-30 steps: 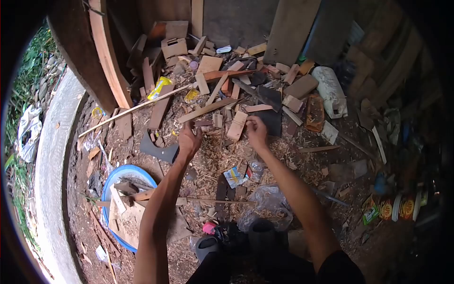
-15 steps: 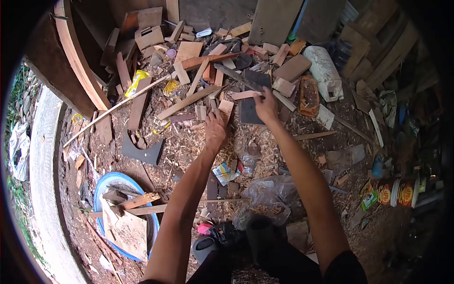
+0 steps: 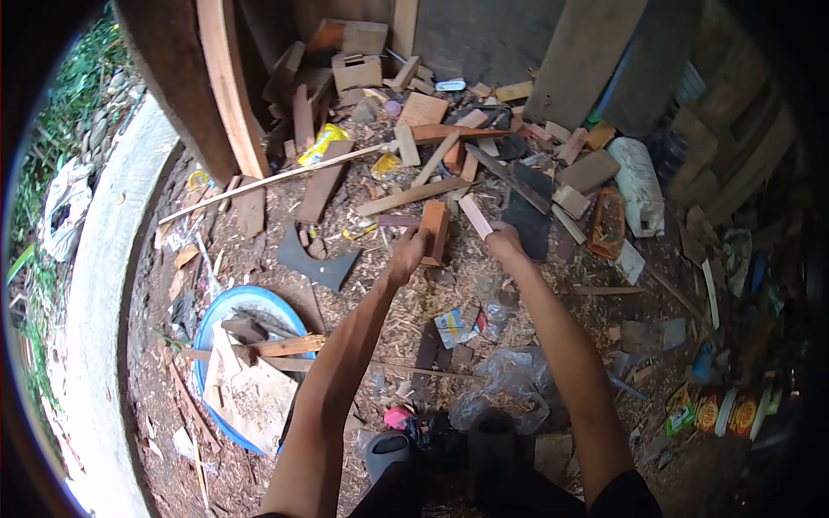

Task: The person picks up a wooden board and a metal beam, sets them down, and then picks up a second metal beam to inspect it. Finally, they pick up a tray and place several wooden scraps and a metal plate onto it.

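My left hand (image 3: 409, 255) grips a reddish-brown wood block (image 3: 435, 231) by its left side, and the block stands on end above the shavings. A short distance to the right, my right hand (image 3: 506, 243) is closed on the lower end of a pale, thin wood strip (image 3: 474, 216), which points up and to the left. The strip and the block are apart. Beyond both hands lie loose wood offcuts, among them a long brown stick (image 3: 413, 197). A dark flat board (image 3: 528, 211) lies just right of the strip.
At the lower left stands a blue-rimmed basin (image 3: 202, 345) with wood scraps in it. Clear plastic (image 3: 509, 388) lies near my feet. A white sack (image 3: 637, 186) rests at the right, and tall planks (image 3: 587, 60) lean at the back. A concrete edge (image 3: 112, 259) runs along the left.
My left hand has lifted a wood block and tilted it upright. The strip in my right hand has swung from nearly level to pointing up-left. The camera view has shifted left.
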`<state>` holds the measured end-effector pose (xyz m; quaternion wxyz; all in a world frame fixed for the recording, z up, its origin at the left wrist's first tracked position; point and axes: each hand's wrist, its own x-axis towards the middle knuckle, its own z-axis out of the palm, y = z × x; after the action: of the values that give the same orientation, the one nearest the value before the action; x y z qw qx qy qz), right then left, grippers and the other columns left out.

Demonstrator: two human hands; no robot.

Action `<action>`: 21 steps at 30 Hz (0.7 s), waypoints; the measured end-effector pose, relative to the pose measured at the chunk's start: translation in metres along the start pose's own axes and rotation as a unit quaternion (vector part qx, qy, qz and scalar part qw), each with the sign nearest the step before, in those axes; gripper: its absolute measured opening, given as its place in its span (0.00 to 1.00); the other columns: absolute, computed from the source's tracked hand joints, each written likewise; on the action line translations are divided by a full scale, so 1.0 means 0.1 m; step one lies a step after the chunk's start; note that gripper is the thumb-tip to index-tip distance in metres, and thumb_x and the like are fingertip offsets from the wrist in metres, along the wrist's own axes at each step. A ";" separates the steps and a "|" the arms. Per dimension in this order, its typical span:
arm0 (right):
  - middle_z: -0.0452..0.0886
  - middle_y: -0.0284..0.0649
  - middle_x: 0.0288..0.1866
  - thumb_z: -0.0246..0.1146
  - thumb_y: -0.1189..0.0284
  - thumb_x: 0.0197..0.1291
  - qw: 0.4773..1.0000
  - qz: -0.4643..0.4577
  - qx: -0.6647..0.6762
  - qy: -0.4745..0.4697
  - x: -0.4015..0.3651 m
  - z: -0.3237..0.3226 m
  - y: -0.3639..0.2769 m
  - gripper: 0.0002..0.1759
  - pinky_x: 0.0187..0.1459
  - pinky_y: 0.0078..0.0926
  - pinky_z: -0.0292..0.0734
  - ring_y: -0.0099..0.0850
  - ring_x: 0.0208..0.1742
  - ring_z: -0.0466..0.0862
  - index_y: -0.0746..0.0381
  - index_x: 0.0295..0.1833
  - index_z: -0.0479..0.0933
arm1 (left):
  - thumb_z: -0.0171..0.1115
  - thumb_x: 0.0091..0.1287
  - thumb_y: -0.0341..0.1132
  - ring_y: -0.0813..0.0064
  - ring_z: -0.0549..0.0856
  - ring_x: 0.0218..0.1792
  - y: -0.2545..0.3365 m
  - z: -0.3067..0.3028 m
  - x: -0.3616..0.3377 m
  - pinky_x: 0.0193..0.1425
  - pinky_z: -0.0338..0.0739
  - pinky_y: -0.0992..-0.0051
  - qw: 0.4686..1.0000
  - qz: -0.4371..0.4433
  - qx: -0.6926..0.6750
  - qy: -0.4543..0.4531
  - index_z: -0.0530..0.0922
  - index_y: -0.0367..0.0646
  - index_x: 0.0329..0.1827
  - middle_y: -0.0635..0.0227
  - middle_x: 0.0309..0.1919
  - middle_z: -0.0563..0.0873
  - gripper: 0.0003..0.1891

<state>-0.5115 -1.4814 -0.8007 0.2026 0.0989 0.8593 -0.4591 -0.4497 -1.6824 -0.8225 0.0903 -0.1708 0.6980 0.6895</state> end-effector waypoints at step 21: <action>0.80 0.39 0.32 0.64 0.77 0.48 0.910 -0.230 -0.007 -0.346 -1.54 2.87 -1.03 0.17 0.35 0.25 0.74 0.27 0.32 0.79 0.68 0.46 0.76 | 0.60 0.58 0.52 0.76 0.79 0.24 -0.39 -2.47 -2.18 0.26 0.73 0.76 0.915 -0.056 0.051 0.396 0.75 0.30 0.38 0.63 0.23 0.80 0.26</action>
<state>-0.3358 -1.7745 -0.7982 0.3770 -0.2677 0.7375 -0.4923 -0.2070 -1.9025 -0.7717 -0.1460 -0.4640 0.7000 0.5228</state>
